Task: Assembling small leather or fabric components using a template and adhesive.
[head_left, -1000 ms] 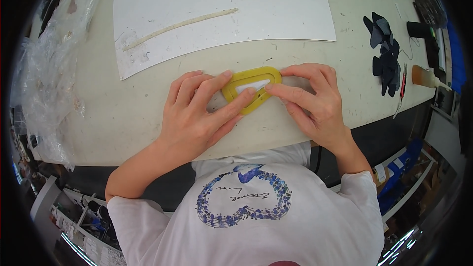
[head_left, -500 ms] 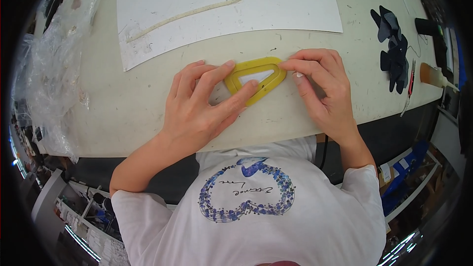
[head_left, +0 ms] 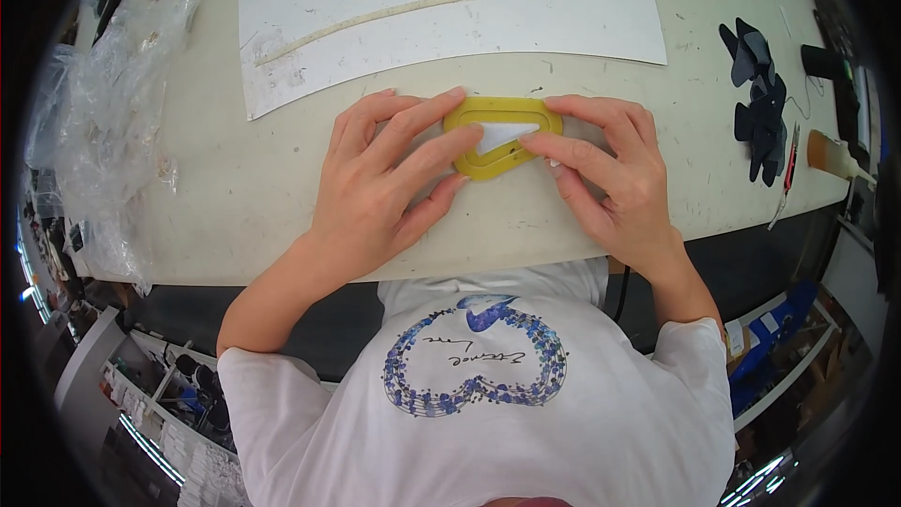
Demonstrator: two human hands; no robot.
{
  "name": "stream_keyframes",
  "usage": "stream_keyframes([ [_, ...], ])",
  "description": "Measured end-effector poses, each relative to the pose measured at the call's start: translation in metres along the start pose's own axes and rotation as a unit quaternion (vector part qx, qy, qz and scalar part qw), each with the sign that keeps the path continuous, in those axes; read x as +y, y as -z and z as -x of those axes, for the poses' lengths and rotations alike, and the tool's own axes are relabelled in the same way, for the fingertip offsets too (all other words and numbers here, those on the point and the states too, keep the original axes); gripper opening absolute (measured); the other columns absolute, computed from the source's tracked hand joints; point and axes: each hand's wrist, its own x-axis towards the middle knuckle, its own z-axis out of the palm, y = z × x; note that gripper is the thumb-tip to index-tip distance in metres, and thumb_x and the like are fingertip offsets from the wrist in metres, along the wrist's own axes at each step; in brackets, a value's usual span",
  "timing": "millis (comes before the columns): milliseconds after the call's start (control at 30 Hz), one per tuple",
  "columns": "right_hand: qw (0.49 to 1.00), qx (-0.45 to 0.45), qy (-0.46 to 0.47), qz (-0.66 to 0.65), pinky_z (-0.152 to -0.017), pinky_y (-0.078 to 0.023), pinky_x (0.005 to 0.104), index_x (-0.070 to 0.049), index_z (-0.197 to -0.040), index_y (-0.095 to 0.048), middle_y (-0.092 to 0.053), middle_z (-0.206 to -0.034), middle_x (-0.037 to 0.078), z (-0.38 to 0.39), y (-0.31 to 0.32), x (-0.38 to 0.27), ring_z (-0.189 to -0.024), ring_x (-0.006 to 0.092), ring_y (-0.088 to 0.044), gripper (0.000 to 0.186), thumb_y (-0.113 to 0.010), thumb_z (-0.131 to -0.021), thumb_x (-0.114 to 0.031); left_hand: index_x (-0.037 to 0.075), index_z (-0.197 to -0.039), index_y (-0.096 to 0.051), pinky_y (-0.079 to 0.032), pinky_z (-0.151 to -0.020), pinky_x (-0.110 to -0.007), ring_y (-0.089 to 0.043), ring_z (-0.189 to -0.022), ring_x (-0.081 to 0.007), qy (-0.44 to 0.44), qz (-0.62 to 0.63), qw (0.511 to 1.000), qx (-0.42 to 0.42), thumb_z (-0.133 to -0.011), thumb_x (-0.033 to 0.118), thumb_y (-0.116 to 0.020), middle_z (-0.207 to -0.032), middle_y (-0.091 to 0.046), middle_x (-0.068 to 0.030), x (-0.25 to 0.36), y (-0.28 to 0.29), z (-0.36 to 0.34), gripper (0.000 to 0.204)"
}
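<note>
A flat yellow frame (head_left: 486,166) with rounded corners lies on the table in front of me, and a white wedge-shaped piece (head_left: 500,135) shows in its opening. My left hand (head_left: 366,183) grips the frame's left end, one finger at the top corner, another on the white piece's left end and the thumb at the lower edge. At the right end my right hand (head_left: 627,178) holds the frame, with one finger at the upper corner and another over the white piece's tip. A tiny white scrap (head_left: 555,163) shows by the right thumb.
A large white sheet (head_left: 554,33) with a pale strip (head_left: 375,23) lies beyond the frame. Crumpled clear plastic (head_left: 117,131) covers the left side. Dark cut pieces (head_left: 762,113), a red cutter (head_left: 791,158) and a brush (head_left: 831,156) lie to the right.
The yellow frame has turned so its top edge runs nearly level. My right fingers have spread onto its right end, and my left index finger has shifted on the white piece. The view shifted slightly.
</note>
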Motion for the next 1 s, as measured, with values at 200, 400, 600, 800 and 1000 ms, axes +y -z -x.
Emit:
stream_keyframes([
  [200, 1.000, 0.006, 0.020, 0.019, -0.101, -0.049, 0.0407, -0.018, -0.116, -0.083, -0.072, -0.134, 0.003, -0.003, -0.001, 0.001, -0.119, 0.0288, -0.061, 0.042, -0.080, -0.078, 0.001, 0.023, -0.131, -0.080, -0.048, -0.114, -0.050, -0.057, -0.128, -0.0355, -0.033, -0.060, 0.998, 0.005, -0.076, 0.004, -0.082, -0.157, -0.062, -0.0103, 0.005, 0.000, 0.001, 0.058],
  [400, 0.997, 0.022, 0.030, 0.064, -0.099, -0.051, 0.0413, -0.015, -0.116, -0.081, -0.075, -0.127, 0.004, -0.003, 0.009, 0.003, -0.115, 0.0283, -0.064, 0.037, -0.077, -0.083, 0.001, 0.020, -0.130, -0.080, -0.046, -0.115, -0.051, -0.056, -0.129, -0.0362, -0.028, -0.051, 0.998, -0.006, -0.080, 0.003, -0.081, -0.157, -0.061, -0.0117, 0.008, -0.002, -0.002, 0.053],
  [600, 0.979, 0.129, -0.125, -0.100, -0.094, -0.054, 0.0389, -0.010, -0.120, -0.078, -0.076, -0.122, 0.007, 0.000, 0.037, 0.030, -0.109, 0.0275, -0.067, 0.027, -0.072, -0.095, -0.003, 0.013, -0.132, -0.076, -0.044, -0.116, -0.052, -0.054, -0.132, -0.0386, -0.020, -0.006, 1.000, -0.021, -0.082, 0.005, -0.082, -0.156, -0.062, -0.0130, 0.009, 0.004, -0.007, 0.051],
  [800, 0.930, 0.237, -0.250, 0.125, -0.096, -0.054, 0.0370, -0.009, -0.124, -0.078, -0.075, -0.114, 0.007, -0.001, 0.116, 0.100, -0.110, 0.0284, -0.068, 0.026, -0.072, -0.099, -0.012, 0.009, -0.136, -0.071, -0.044, -0.116, -0.053, -0.054, -0.131, -0.0397, 0.002, 0.000, 1.000, -0.026, -0.080, 0.006, -0.085, -0.153, -0.063, -0.0138, 0.010, 0.003, -0.011, 0.058],
  [1000, 0.897, 0.147, -0.292, 0.296, -0.095, -0.059, 0.0444, -0.006, -0.125, -0.077, -0.073, -0.115, 0.011, -0.015, 0.131, 0.139, -0.113, 0.0315, -0.070, 0.033, -0.077, -0.099, -0.026, 0.009, -0.136, -0.071, -0.046, -0.114, -0.052, -0.055, -0.130, -0.0393, -0.037, 0.020, 0.999, -0.024, -0.078, 0.006, -0.085, -0.151, -0.064, -0.0128, 0.013, -0.004, -0.030, 0.060],
])
